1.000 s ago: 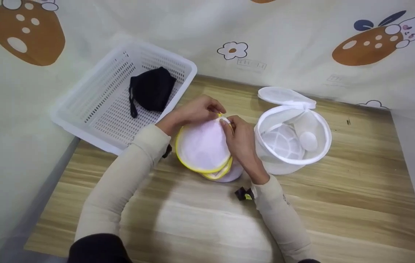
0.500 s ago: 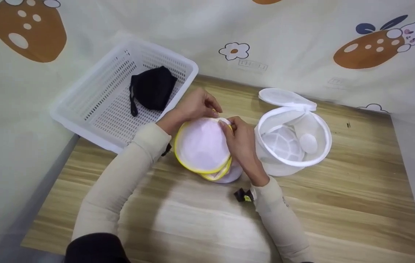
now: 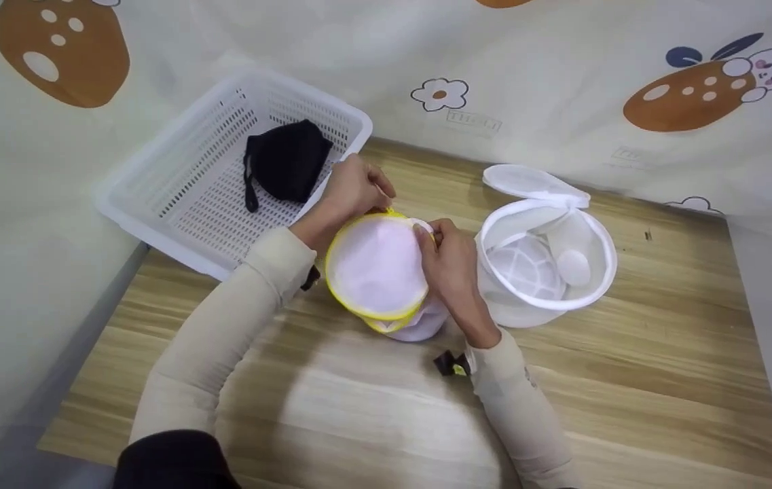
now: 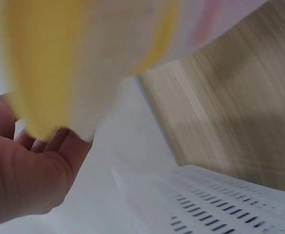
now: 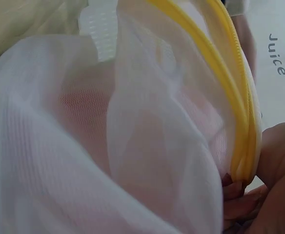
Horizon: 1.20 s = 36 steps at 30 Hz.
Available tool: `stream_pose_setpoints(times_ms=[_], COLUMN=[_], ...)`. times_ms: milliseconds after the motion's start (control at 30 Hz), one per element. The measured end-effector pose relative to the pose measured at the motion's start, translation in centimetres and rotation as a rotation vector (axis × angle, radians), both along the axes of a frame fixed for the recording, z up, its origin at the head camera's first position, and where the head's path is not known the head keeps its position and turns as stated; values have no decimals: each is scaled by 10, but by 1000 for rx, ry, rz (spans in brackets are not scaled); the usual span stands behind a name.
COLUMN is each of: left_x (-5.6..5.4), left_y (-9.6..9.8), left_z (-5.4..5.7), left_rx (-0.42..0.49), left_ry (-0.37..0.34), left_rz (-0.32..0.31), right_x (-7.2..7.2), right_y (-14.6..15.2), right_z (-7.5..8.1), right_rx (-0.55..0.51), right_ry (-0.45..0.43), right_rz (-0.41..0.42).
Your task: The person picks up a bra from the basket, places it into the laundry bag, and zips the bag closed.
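A round mesh laundry bag (image 3: pixel 377 265) with a yellow zipper rim stands between my hands, its pale pinkish lid facing up. At its far edge, my left hand (image 3: pixel 352 190) pinches the small yellow zipper pull (image 3: pixel 391 212). My right hand (image 3: pixel 451 268) grips the rim on the right, thumb on top. In the right wrist view, the thin white mesh (image 5: pixel 162 126) sags in folds, and the fingers hold the bag where the yellow zipper bands (image 5: pixel 242 146) meet. The left wrist view shows the yellow rim (image 4: pixel 40 63) blurred, close in front of the left hand's curled fingers.
A white slotted plastic basket (image 3: pixel 155 238) stands at the back left, with a black fabric item (image 3: pixel 290 161) with a wrist loop inside. Right of my hands, a white mesh laundry bag (image 3: pixel 545 299) stands with its lid flipped back. A patterned curtain (image 3: pixel 548 102) hangs behind the wooden table (image 3: pixel 664 380).
My left hand has moved left along the rim with the zipper pull. The bag's lid now covers more of the layers below it. My right hand keeps its grip in place.
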<state>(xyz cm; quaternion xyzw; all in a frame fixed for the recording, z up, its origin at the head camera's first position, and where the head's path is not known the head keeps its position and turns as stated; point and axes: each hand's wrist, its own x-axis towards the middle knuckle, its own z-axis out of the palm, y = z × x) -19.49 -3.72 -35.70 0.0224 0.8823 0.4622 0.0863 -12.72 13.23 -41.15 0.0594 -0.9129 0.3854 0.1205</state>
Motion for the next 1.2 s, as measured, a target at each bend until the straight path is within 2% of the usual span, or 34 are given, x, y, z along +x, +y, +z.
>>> stream_pose_setpoints(times_ms=[100,167,300,467,567,700,867,1100,1200], left_x=[3,5,6,7,8,11,12,13,13], left_y=[-4,-4,-3,-1,0,-2,-1,-3,-6], left_z=[-2,-3,-4,0,0,0,2,-5,-8], left_rx=[97,125,74,-27,-22,-13,3,249,305], left_ry=[-49,-66,-51,36,50,53,73,-44,-79], left_rz=[70,81,60,6,-33,-74,-81,-1,48], right_x=[2,3,4,-3,-8,-11,-13,-11,-10], right_y=[-1,0,3,2,-1,-6,-7,-6,-5], right_z=[2,3,8,10,7,5,5,7,9], right_rx=[4,16,81,72,32,-23,-95,-122,-110], right_ry=[-26,-51,-73,-50,-59,-82,-111,-142,-162], right_rz=[2,14,45,127,165,164,144,103,81])
